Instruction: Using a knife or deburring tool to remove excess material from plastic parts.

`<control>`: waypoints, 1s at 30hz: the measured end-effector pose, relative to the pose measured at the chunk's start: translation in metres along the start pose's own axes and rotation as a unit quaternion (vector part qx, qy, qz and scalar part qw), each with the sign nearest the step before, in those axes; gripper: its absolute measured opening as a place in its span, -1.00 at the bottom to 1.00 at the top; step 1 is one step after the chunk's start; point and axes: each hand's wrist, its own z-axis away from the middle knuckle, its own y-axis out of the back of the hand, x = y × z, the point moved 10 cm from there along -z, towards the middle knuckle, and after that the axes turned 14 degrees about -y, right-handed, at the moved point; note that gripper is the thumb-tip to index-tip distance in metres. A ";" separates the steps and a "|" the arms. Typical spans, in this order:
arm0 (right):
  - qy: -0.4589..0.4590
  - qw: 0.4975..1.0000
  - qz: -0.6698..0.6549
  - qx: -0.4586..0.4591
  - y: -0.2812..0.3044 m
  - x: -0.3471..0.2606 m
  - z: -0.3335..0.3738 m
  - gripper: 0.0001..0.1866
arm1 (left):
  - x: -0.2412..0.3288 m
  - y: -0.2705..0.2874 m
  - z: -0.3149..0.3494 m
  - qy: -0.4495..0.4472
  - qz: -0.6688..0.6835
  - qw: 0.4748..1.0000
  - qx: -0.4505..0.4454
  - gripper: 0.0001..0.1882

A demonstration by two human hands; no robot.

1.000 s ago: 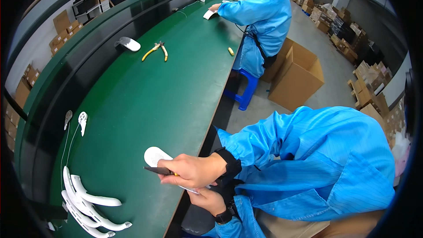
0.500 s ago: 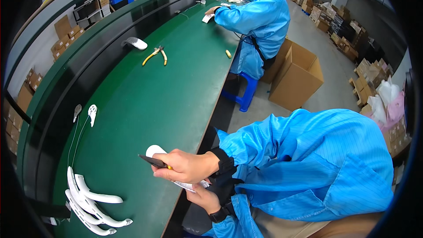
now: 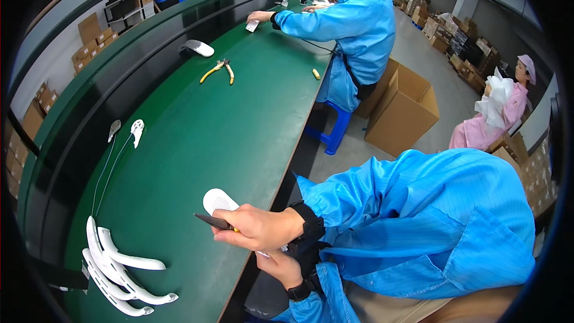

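In my right hand [image 3: 257, 227], the fingers are closed around pliers [image 3: 213, 221]. Their dark pointed jaws stick out to the left, and a bit of yellow handle shows. Just below, my left hand [image 3: 282, 268] is closed on a white plastic piece [image 3: 219, 201]. Its rounded end, dotted with small holes, shows beyond my right hand; the rest is mostly hidden behind my fingers. Both hands are close together over the near edge of the green table [image 3: 197, 143].
Curved white plastic parts [image 3: 122, 272] lie at lower left, wired to two small pieces [image 3: 137, 128]. Yellow-handled pliers [image 3: 218, 72], a white rounded part [image 3: 200, 48] and a yellow object [image 3: 316, 74] lie farther up. A co-worker [image 3: 359, 36] sits beyond, near an open carton [image 3: 403, 104].
More of the white piece's perforated end shows beyond my right hand. The co-worker's hand has reached farther left with a white item. A person in pink carrying white material shows at right.
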 end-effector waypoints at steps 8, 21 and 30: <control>0.012 0.999 0.026 -0.043 -0.016 -0.004 0.005 -0.79 | -0.001 0.006 0.003 -0.003 0.012 0.999 -0.048 -0.41; -0.095 0.995 -0.039 -0.015 0.032 -0.015 -0.004 -0.79 | 0.008 0.002 0.011 0.069 0.091 0.993 -0.001 -0.62; -0.149 0.985 0.080 -0.021 0.050 0.016 0.037 -0.53 | 0.058 0.001 0.006 0.064 -0.040 0.996 0.046 -0.62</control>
